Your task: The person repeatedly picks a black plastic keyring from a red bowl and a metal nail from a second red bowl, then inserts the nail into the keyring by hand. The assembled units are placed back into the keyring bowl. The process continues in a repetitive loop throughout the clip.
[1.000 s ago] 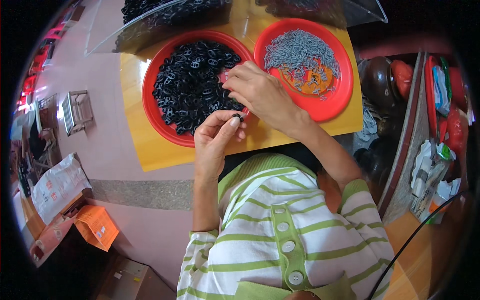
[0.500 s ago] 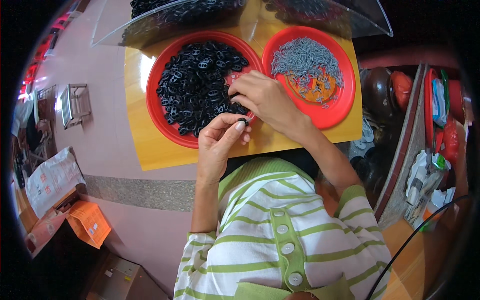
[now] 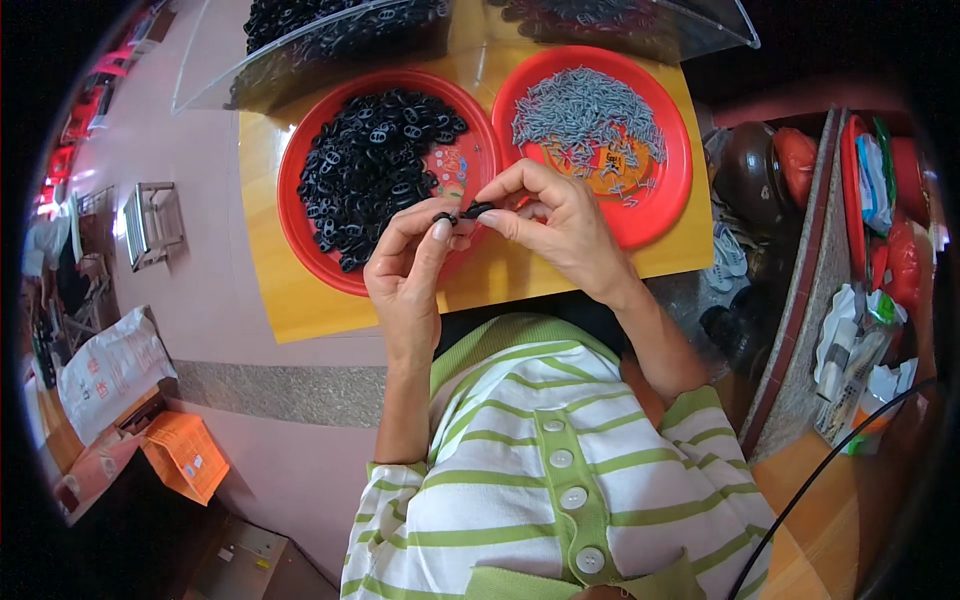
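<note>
Between thumb and fingers, my left hand [image 3: 412,252] pinches a small black plastic piece [image 3: 445,217]. My right hand [image 3: 560,225] pinches another black plastic piece [image 3: 478,210], held right up against the first one. Whether the two pieces are joined I cannot tell. Both hands hover over the near edges of two red plates. A heap of small black two-holed pieces [image 3: 365,160] fills most of the left red plate [image 3: 290,215]. Grey screw-like pins [image 3: 585,110] lie in the right red plate [image 3: 672,190], which has an orange middle.
Both plates stand on a yellow wooden board [image 3: 262,270]. A clear plastic bin [image 3: 330,45] with more black pieces stands behind them. To the right are a ledge [image 3: 795,290] and a dark round jar [image 3: 745,165]. A metal stool [image 3: 150,225] stands on the floor at left.
My right hand has come out of the black heap with a black piece and moved to my left hand. The two pieces now meet. The view has shifted slightly.
</note>
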`<state>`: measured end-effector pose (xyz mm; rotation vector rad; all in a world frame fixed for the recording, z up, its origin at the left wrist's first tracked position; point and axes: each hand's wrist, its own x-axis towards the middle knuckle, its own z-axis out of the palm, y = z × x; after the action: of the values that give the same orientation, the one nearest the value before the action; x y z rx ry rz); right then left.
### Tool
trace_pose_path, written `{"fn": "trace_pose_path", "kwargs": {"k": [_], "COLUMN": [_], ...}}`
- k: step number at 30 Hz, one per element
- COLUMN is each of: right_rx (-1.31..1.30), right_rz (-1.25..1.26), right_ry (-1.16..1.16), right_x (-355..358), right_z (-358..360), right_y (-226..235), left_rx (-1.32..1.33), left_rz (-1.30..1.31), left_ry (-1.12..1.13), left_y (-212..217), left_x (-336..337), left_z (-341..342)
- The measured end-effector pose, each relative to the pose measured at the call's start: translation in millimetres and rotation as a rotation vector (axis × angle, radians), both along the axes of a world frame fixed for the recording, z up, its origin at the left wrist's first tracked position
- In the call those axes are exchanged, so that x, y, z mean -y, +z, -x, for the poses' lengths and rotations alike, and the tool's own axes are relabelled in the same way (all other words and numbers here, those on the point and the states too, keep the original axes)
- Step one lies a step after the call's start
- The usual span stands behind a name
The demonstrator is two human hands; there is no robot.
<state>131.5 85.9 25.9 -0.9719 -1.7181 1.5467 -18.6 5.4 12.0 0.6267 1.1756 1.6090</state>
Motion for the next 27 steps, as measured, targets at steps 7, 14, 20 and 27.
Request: {"fn": "trace_pose_path", "kwargs": {"k": [7, 14, 20, 27], "right_rx": [-0.208, -0.307, -0.331, -0.248], "right_rz": [0.217, 0.182, 0.219, 0.275], "right_ry": [-0.031, -0.032, -0.030, 0.019], "right_x": [6.8, 7.5, 9.4, 8.2], "right_z": [-9.8, -17.2, -20.6, -24.0], "right_y": [-1.0, -1.4, -12.5, -5.3], "left_rx": [0.014, 0.042, 0.015, -0.069], "left_rz": [-0.004, 0.088, 0.114, 0.143], "left_ry": [-0.053, -0.135, -0.163, -0.187], "left_y": [6.7, 2.1, 5.0, 5.5], "left_x": [-3.1, -0.9, -0.9, 0.5], "left_z": [-11.3, -10.0, -11.1, -10.7]}}
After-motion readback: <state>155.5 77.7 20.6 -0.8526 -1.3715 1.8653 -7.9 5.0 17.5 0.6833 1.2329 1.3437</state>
